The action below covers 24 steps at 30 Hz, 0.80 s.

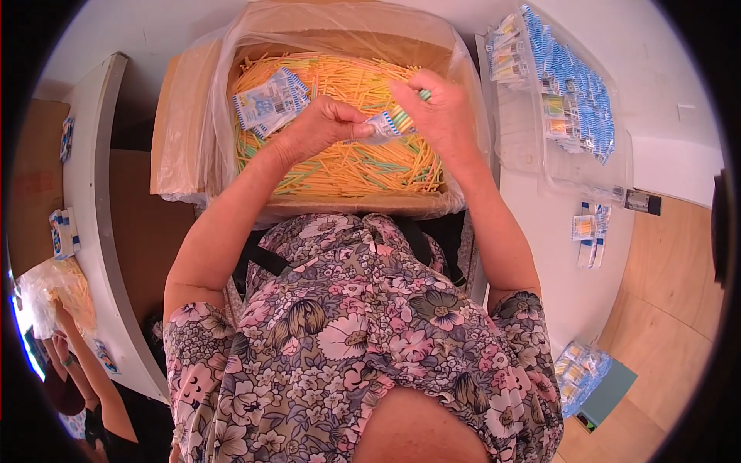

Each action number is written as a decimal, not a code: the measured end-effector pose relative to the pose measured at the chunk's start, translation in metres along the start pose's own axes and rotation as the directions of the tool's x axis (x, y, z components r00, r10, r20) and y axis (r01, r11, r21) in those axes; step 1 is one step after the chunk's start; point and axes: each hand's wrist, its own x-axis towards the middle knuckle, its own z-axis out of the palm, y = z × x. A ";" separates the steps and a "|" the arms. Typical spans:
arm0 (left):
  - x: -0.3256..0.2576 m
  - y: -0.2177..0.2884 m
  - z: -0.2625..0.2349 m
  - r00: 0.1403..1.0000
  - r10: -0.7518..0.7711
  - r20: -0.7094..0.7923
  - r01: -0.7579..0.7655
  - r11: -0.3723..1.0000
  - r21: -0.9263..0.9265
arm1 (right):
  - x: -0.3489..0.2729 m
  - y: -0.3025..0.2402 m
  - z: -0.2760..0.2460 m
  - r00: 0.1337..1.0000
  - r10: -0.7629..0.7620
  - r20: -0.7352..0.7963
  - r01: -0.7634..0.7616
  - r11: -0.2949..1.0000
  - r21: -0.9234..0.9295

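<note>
My left hand (323,130) pinches a small clear packet with a blue-and-white striped edge (381,125). A small bunch of thin yellow and green sticks (401,118) is at the packet's mouth, with my right hand (441,116) closed around it. How far the sticks are inside is hard to see. Both hands are above a plastic-lined cardboard box (347,205) full of loose thin sticks (332,176), mostly orange-yellow with some green. On those sticks, left of my hands, lies a small pile of flat blue-and-white packets (266,102).
To the right stands a clear plastic bin (525,158) with rows of filled packets (575,100). More packets (590,231) lie on the white table (532,231). A bundle of packets (579,374) is at lower right. Far left, another person's arms (81,351) reach toward a clear bag (62,297).
</note>
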 end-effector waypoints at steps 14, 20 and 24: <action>0.009 0.009 0.005 0.993 0.099 0.066 -0.114 0.952 0.283 | -0.064 0.012 0.000 0.932 -0.298 -0.207 0.282 0.954 -0.103; -0.025 0.000 -0.074 0.885 0.464 -0.033 -0.008 0.086 0.996 | -0.189 0.039 -0.159 0.930 -0.083 -0.359 0.090 0.996 0.003; -0.035 -0.011 -0.091 0.929 0.289 -0.233 0.281 -0.139 0.949 | -0.255 0.124 -0.272 0.594 0.306 -0.744 -0.416 0.908 0.041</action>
